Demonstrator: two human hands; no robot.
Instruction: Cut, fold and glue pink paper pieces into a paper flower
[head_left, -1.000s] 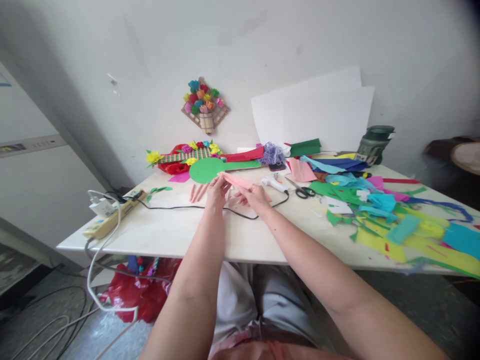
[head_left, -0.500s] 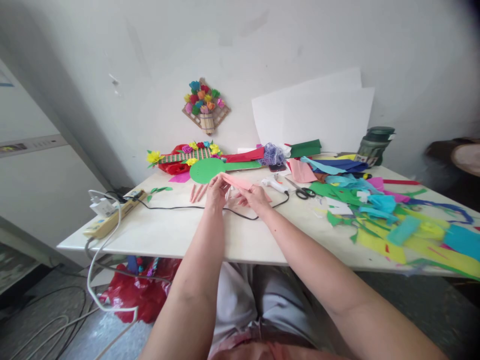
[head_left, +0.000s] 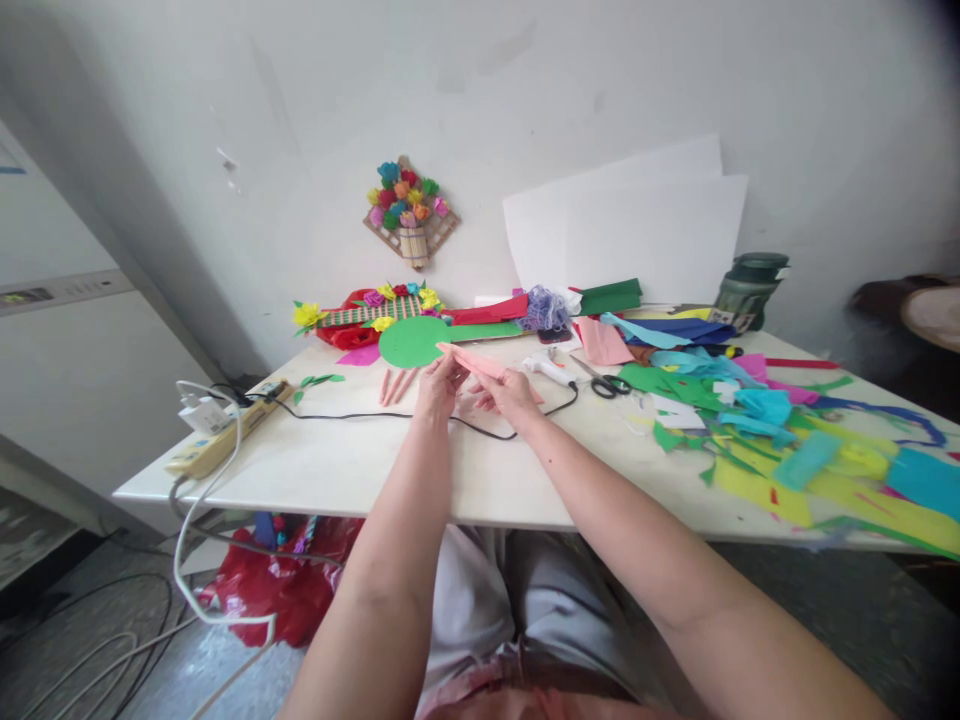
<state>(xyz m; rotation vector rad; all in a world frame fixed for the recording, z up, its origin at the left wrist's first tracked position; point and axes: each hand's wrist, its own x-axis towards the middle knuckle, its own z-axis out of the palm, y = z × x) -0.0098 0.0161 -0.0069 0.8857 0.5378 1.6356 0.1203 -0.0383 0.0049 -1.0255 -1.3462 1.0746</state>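
Both my hands hold a strip of pink paper (head_left: 480,362) just above the white table (head_left: 337,465). My left hand (head_left: 441,388) pinches its left end, and my right hand (head_left: 510,395) grips it further right. A green paper circle (head_left: 409,340) lies just behind my left hand. Several rolled pink paper sticks (head_left: 395,385) lie on the table left of my left hand. A black cord (head_left: 360,414) runs under my hands.
A white glue gun (head_left: 547,369) and black scissors (head_left: 607,381) lie right of my hands. Coloured paper scraps (head_left: 787,440) cover the table's right side. A power strip (head_left: 221,430) sits at the left edge. Paper flower pieces (head_left: 375,308) and white card sheets (head_left: 630,235) stand at the wall.
My left-hand fingers have shifted slightly along the pink strip's end. Little else has moved.
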